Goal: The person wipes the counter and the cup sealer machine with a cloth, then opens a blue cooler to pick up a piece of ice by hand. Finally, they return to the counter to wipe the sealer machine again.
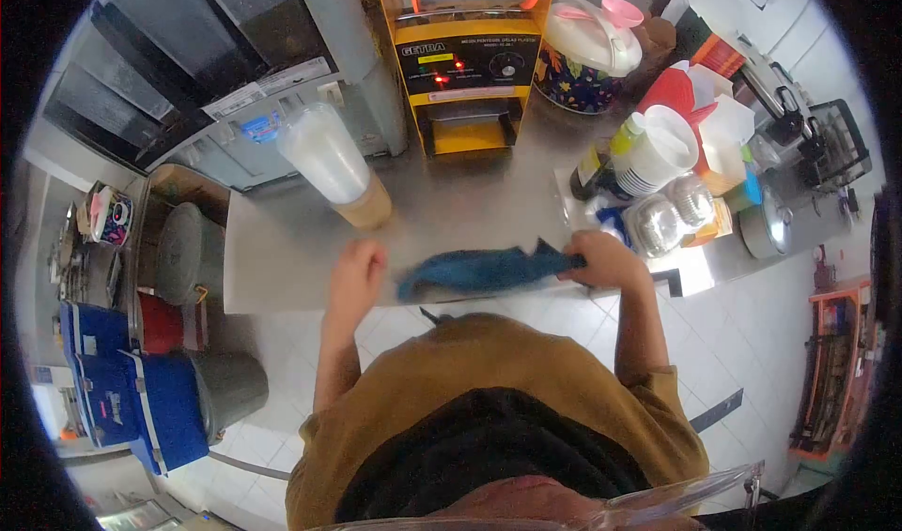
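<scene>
A blue cloth (489, 270), smeared by motion, stretches along the front edge of the steel counter (282, 277). Its right end is gripped in the closed fingers of my right hand (606, 260). My left hand (359, 273) is curled beyond the cloth's left end, with a gap between them; whatever its fingers hold, if anything, is hidden. Past my left hand stands a tall stack of clear plastic cups (324, 155) with a brownish lower end. A yellow and black cup sealing machine (470, 70) with red lights lit is at the back of the counter.
At the right are stacked white paper cups (653, 150), clear plastic containers (658, 226), a dark bottle (590, 174) and a patterned rice container (583, 56). A grey bin (225, 390) and blue cooler boxes (155, 409) are on the floor at the left.
</scene>
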`<state>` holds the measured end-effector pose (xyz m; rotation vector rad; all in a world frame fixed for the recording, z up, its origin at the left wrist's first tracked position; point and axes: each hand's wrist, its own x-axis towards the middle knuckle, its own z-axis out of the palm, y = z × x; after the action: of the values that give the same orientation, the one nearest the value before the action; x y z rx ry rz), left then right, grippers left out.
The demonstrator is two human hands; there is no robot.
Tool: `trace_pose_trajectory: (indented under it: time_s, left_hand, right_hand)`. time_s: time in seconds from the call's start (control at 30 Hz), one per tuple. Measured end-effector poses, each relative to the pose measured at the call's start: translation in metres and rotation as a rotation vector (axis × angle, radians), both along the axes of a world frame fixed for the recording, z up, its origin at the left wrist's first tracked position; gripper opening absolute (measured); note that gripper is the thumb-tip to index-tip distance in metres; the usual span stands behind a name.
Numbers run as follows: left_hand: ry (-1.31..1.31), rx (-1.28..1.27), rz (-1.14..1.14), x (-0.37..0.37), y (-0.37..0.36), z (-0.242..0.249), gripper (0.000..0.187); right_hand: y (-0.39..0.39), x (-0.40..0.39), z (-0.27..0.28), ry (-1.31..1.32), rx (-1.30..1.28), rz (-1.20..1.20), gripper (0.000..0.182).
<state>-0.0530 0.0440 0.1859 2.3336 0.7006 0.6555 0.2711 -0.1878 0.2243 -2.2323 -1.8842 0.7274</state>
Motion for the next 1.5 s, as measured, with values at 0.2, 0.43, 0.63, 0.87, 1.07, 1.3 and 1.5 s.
trace_pose_trajectory:
  time_s: [0.2,0.43,0.63,0.87,1.07,1.3,1.5]
  left_hand:
    - [-0.155,-0.03,-0.028,0.004,-0.003,0.003,0.013]
    - [-0.109,0.188,0.441,-0.059,0.039,-0.123,0.019]
    - [-0.121,0.297,0.603,-0.063,0.05,-0.179,0.02]
    - [-0.023,0.226,0.671,-0.064,0.052,-0.18,0.021]
    - [0.013,0.203,0.68,-0.062,0.054,-0.179,0.021]
    - [0.054,0.234,0.687,-0.061,0.05,-0.176,0.022]
    - [0.064,0.244,0.695,-0.059,0.05,-0.177,0.022]
  right_hand:
    - [0.018,0.002,-0.032,0.724,0.122,-0.261,0.032]
    - [0.096,0.004,-0.083,1.488,0.675,-0.808,0.037]
    - [0.213,0.02,-0.199,-0.139,0.644,-0.236,0.057]
    - [0.33,0.068,-0.229,-0.531,0.181,-0.415,0.043]
    - [0.351,0.05,-0.236,-0.642,0.336,-0.207,0.031]
    - [0.329,0.068,-0.206,-0.564,0.23,-0.121,0.036]
    - [0.326,0.074,-0.205,-0.615,0.216,-0.34,0.039]
